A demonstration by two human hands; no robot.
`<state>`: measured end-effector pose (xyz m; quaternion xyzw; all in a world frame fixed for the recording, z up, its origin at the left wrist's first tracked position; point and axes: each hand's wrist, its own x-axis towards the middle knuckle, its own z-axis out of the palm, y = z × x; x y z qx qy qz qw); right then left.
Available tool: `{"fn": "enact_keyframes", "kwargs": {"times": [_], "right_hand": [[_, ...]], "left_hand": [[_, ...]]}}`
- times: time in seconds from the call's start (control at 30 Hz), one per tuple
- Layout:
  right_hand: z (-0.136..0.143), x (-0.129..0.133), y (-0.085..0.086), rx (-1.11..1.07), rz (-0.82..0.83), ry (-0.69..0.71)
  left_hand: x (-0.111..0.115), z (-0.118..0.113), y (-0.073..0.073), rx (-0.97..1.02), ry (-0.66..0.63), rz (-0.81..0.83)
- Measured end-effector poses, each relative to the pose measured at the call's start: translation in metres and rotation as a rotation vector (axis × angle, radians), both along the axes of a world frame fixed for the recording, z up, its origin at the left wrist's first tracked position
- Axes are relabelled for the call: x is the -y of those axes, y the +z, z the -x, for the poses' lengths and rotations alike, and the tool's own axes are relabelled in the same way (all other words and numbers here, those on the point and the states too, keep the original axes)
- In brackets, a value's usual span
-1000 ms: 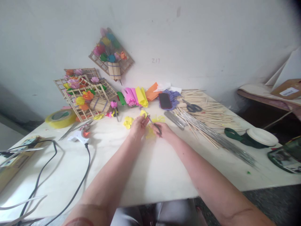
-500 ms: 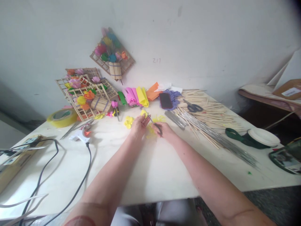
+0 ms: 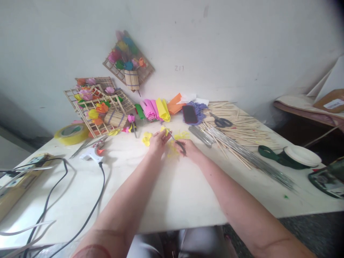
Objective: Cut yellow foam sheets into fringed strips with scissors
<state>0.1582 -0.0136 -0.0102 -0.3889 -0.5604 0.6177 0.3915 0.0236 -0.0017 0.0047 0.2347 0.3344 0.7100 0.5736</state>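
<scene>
My left hand [image 3: 158,142] pinches a small piece of yellow craft paper [image 3: 164,130] above the middle of the table. In my right hand [image 3: 189,149] is a pair of scissors [image 3: 181,147], its blades pointing up and left toward that piece. Fingers partly hide where blades and paper meet. Beside my left hand lie yellow cut-out petals [image 3: 146,138]. Thin yellow scraps [image 3: 182,135] are scattered behind and beneath the scissors.
On the left are a glue gun [image 3: 92,153], tape roll [image 3: 72,133], power strip [image 3: 25,172] with cords, and stick frames with paper flowers [image 3: 99,107]. Rolled coloured paper [image 3: 150,109], a phone [image 3: 189,114], wooden sticks [image 3: 242,125], wires [image 3: 249,157] and green ribbon [image 3: 285,157] lie behind and right.
Both hands stay almost in the same place, with the scissors still at the yellow piece. The view shifts very slightly.
</scene>
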Motion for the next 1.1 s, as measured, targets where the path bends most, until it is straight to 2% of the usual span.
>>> {"fn": "enact_keyframes", "kwargs": {"times": [0.37,0.6,1.1], "right_hand": [[-0.007,-0.001,0.005,0.016,0.075,0.037],[-0.012,0.000,0.006,0.044,0.011,0.047],[-0.015,-0.004,0.004,0.059,-0.052,0.050]], "left_hand": [[0.002,0.005,0.000,-0.133,-0.060,0.050],[0.000,0.009,-0.003,-0.168,-0.077,0.004],[0.002,0.006,-0.005,-0.172,-0.131,0.009]]}}
